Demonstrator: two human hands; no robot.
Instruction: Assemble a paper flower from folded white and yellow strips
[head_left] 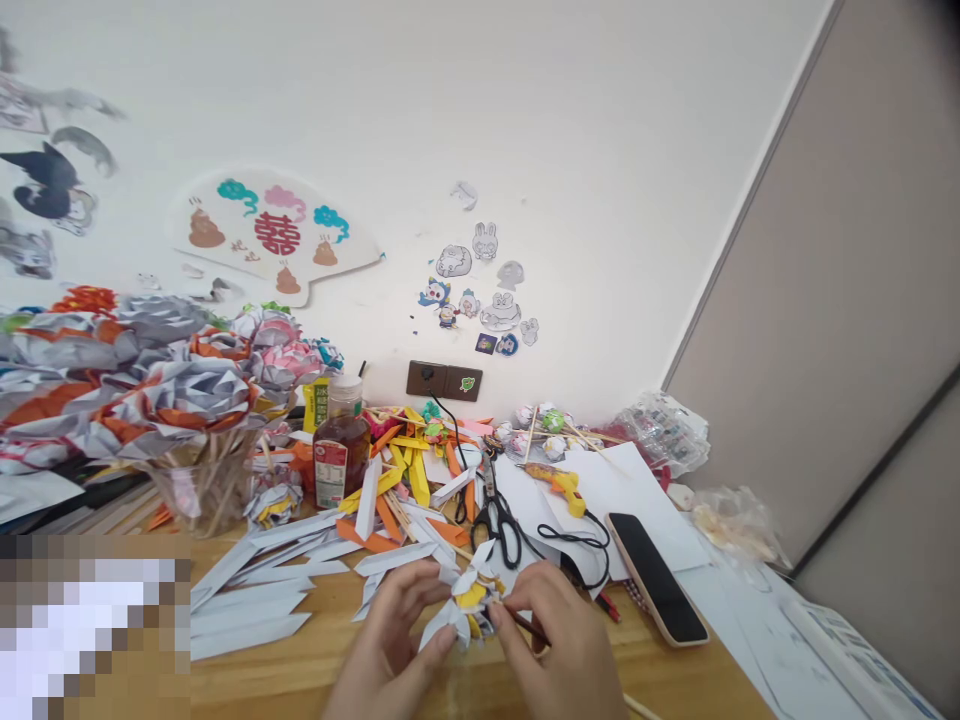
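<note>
Low in the head view, a white and yellow folded-paper flower [472, 598] is between my two hands above the wooden table. My left hand [397, 640] closes on its left side, with the thumb on a white petal. My right hand [564, 640] pinches a thin dark reddish stick [529, 624], its tip end at the flower's right edge; whether it is a pencil I cannot tell. Just beyond the flower lie black-handled scissors [495, 520]. Folded white paper strips [262, 590] are spread left of my left hand, with yellow and orange folded pieces [409, 470] behind.
A yellow glue gun [559, 487] with a black cord rests on white paper sheets [637, 490]. A phone [656, 578] lies at the right. A bottle of dark liquid [341, 450] stands near a clear container [202, 490] of large paper flowers. The wall has a dark socket panel [465, 383].
</note>
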